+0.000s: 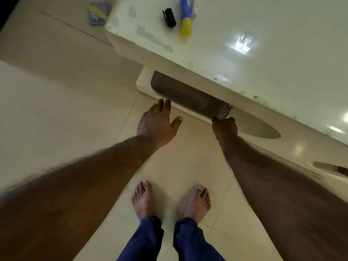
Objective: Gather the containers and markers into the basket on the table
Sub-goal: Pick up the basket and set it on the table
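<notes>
Table (263, 59), glossy and white, fills the upper right, its top well above and beyond both sets of fingers. Basket (188, 97), grey and perforated, sits on the lower shelf beneath the tabletop, only its near side showing. Left hand (157, 125) is open with fingers spread, the fingertips (163, 102) at the basket's left near edge; contact cannot be confirmed. Right hand (225, 127) is curled, fingers pressed together, closed on the basket's right near corner just above the knuckles. Blue-and-yellow container (186, 16) lies on the tabletop, well beyond the left fingertips. White container (195, 5) lies just beside it, partly cut off by the frame edge. Black marker (169, 17) lies near the blue-and-yellow container, on its left.
</notes>
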